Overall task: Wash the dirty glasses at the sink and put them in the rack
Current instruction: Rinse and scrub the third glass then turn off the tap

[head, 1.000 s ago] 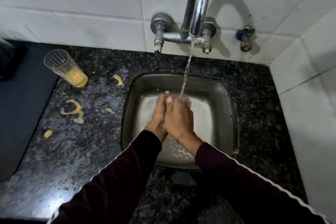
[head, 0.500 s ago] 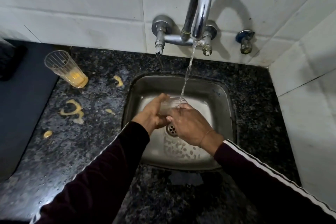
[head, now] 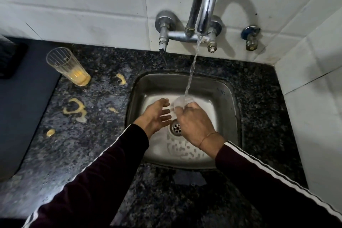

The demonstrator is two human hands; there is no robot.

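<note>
A glossy chromed metal tap (head: 205, 3) is seen over a brushed steel sink (head: 229, 98). The surface (head: 103, 144) is polished speckled dark stone; the ribbed glass (head: 66, 65) is clear, the wall tiles (head: 83, 5) matt white.

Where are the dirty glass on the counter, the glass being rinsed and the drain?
dirty glass (head: 69, 67), head view, ribbed side wall
rinsed glass (head: 180, 102), head view, wall under the stream
drain (head: 176, 129), head view, strainer centre

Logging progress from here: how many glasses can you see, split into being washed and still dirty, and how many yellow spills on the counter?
Glass under the tap, held by right hand: 1
Dirty glass on the counter: 1
Yellow spills: 4
Total: 6
</note>
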